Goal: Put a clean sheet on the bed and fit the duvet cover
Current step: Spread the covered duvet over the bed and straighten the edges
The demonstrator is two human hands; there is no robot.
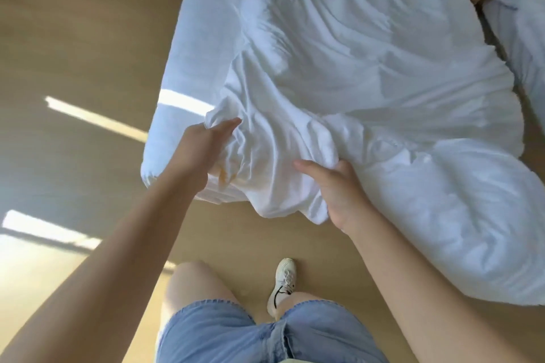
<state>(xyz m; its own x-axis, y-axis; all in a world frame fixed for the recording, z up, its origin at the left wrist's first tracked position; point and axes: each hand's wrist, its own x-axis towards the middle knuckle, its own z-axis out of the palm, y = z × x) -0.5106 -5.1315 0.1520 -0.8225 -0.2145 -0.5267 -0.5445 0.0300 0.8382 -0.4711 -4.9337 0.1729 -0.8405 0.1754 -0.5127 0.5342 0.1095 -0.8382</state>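
Observation:
A white mattress (188, 74) lies low on the wooden floor, its near corner at the left. Over it is spread a crumpled white duvet cover (354, 47); its near edge hangs bunched over the foot of the bed. My left hand (203, 150) grips a bunched fold of that cloth at the mattress corner. My right hand (339, 188) holds the hanging edge from below, thumb on top. A thick white duvet (460, 215) bulges at the right and spills past the bed's edge. A small yellow mark (227, 180) shows on the cloth near my left wrist.
Light wooden floor (73, 38) surrounds the bed, with sun stripes at the left. My legs in denim shorts (265, 336) and a white shoe (281, 283) stand at the foot. More white bedding (525, 23) lies at the far right beside a dark gap.

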